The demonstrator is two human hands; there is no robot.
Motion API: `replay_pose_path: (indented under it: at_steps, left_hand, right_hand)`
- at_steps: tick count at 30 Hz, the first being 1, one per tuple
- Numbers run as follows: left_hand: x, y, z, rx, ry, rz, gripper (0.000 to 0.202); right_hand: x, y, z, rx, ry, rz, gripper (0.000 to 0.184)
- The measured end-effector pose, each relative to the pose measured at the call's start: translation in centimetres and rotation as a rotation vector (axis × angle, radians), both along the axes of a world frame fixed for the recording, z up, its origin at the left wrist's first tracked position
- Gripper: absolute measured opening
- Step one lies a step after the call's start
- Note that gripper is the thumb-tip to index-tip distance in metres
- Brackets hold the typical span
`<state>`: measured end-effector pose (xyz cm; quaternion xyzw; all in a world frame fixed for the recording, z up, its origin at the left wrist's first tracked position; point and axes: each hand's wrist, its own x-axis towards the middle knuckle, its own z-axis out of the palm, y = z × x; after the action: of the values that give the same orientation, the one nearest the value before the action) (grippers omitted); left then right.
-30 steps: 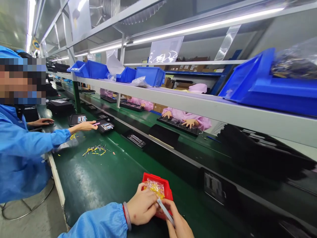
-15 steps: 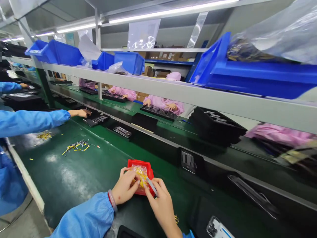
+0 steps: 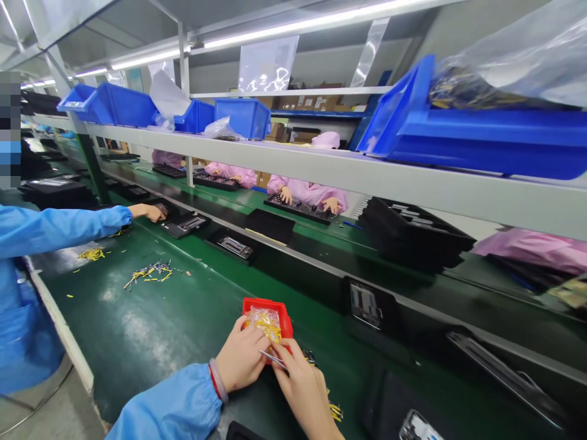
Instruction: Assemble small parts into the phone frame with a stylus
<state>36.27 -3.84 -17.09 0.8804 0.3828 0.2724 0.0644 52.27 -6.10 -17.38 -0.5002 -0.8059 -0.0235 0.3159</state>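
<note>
A small red bin (image 3: 287, 319) stands on the green bench, holding a clear plastic bag with many small yellow strips (image 3: 270, 322). My left hand (image 3: 242, 356) reaches over its near left edge, fingers bent together; anything between them is too small to make out. Thin metal tweezers (image 3: 274, 359) sit between the thumb and fingers of my right hand (image 3: 302, 385), at the bin's near edge. Their tip meets the fingers of my left hand. Beside my right hand lies a pile of yellow and black strips (image 3: 335, 410), partly covered by that hand.
Black trays with device frames (image 3: 235, 245) line the belt beyond the bench. Loose strips (image 3: 153, 273) lie to the left. A co-worker's blue sleeve (image 3: 68, 227) reaches in from the left. Blue bins (image 3: 486, 143) stand on the shelf overhead.
My hands have come closer together at the bin's near edge. The tweezers have turned, now showing a thin edge. The co-worker's arm still reaches toward the trays; the view has shifted slightly.
</note>
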Motion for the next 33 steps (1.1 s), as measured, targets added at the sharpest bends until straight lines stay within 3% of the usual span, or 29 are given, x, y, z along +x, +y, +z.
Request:
replay_pose_path:
  at_steps: [3, 7, 10, 12, 15, 18, 22, 26, 30, 33]
  left_hand:
    - [-0.2, 0.2, 0.1, 0.037, -0.032, 0.041, 0.018]
    - [-0.8, 0.8, 0.7, -0.009, -0.256, 0.191, 0.019]
    - [-1.2, 1.3, 1.1, -0.211, -0.546, 0.255, 0.014]
    - [-1.4, 1.6, 1.3, -0.399, -0.787, 0.222, 0.010]
    - [-1.2, 1.7, 1.5, -0.591, -1.016, 0.151, 0.024]
    - [-1.0, 1.5, 1.9, -0.682, -1.086, 0.120, 0.035]
    - [-0.6, 0.5, 2.9, -0.788, -1.181, 0.074, 0.038]
    - [0.2, -1.1, 3.9, -0.930, -1.284, 0.026, 0.037]
    - [0.9, -2.4, 4.2, -0.974, -1.277, 0.003, 0.036]
    - [0.8, -3.1, 4.0, -0.930, -1.158, -0.063, 0.033]
  right_hand:
    - [1.1, 0.4, 0.1, -0.045, 0.055, 0.003, 0.028]
    - [2.2, 1.5, 0.7, -0.126, 0.212, -0.071, 0.024]
    - [1.7, 2.7, 1.2, -0.200, 0.275, -0.134, 0.031]
    - [1.0, 3.6, 1.3, -0.270, 0.301, -0.139, 0.031]
    - [0.0, 4.4, 1.5, -0.310, 0.450, -0.102, 0.018]
    - [-0.5, 4.0, 2.2, -0.311, 0.590, -0.057, 0.023]
    - [-1.2, 1.9, 3.8, -0.356, 0.642, 0.062, 0.021]
    - [-1.5, -0.3, 5.6, -0.298, 0.669, 0.122, 0.017]
    - [-0.9, -2.0, 6.6, -0.250, 0.609, 0.134, 0.016]
    - [-0.1, -3.2, 6.9, -0.285, 0.582, 0.115, 0.017]
